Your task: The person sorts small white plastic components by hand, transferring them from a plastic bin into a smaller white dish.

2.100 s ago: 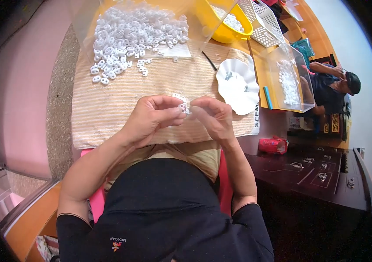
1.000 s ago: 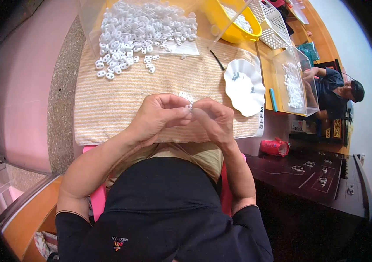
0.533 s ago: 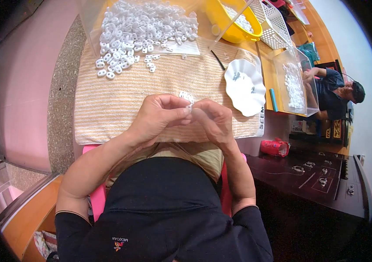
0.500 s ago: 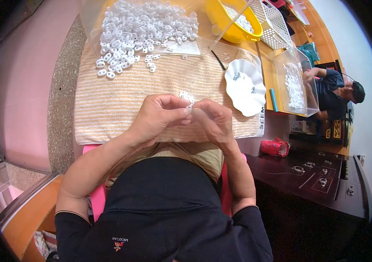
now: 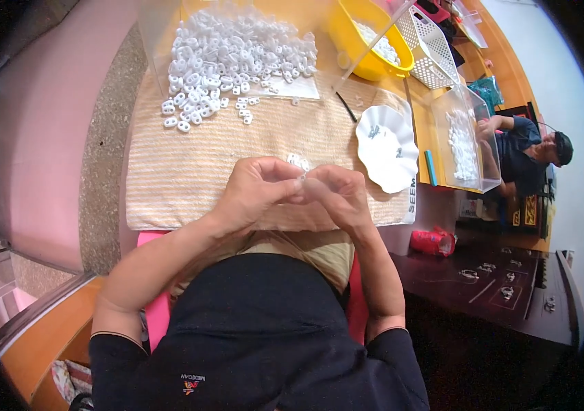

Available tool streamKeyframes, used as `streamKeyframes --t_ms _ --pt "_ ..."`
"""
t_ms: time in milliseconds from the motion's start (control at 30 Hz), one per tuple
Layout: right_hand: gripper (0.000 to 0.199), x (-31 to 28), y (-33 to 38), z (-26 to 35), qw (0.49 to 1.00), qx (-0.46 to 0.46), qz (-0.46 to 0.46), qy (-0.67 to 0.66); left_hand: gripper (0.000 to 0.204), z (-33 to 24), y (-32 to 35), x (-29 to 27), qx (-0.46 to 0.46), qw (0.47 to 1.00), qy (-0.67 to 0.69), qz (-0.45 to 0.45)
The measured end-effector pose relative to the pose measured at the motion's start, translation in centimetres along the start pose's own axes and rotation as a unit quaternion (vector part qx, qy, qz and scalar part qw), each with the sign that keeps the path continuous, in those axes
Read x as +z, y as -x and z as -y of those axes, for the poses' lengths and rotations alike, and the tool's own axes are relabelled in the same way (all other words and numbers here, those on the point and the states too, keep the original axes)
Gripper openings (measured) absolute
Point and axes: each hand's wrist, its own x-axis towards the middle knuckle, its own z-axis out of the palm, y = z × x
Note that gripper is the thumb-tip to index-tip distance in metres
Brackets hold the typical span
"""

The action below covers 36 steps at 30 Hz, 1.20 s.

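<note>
Two-handed, above the towel (image 5: 189, 178), pinching small white pieces (image 5: 298, 162) in the left hand (image 5: 252, 190), probably for steadiness, with right hand (image 5: 343, 195) closed alongside, contents hidden; loose parts (image 5: 237, 51) heaped ahead, presumably for reach.

A pale wall (image 5: 569, 89) stands right of a dark panel (image 5: 436, 277); at left, a speckled strip (image 5: 103, 157) edges a pink surface (image 5: 38, 157); the worktop (image 5: 421, 130) is wooden.

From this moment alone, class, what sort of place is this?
Likely a small handwork space: a heap of white two-holed pieces reaches onto a striped towel, a yellow basin holds white pieces too, and another person is beside a clear bin.
</note>
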Motion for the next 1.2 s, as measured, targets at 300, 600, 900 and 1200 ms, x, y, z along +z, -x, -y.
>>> streamKeyframes --t_ms 300,600,900,1200 --pt "0.012 -2.1 -1.0 0.2 0.998 0.008 0.058 -0.016 0.018 -1.0 0.0 0.2 -0.015 0.999 0.032 -0.007" --pt "0.019 -3.7 -5.9 2.0 1.000 0.009 0.024 0.010 0.015 -1.5 0.1 0.0 0.004 0.992 0.122 -0.025" --pt "0.020 0.4 -12.7 2.7 0.960 -0.097 0.049 0.257 0.014 -2.6 0.6 0.3 0.027 0.987 0.158 -0.011" --pt "0.022 4.2 -17.3 1.7 0.867 -0.162 -0.027 0.471 0.014 -3.2 0.7 0.0 0.039 0.985 0.168 -0.015"
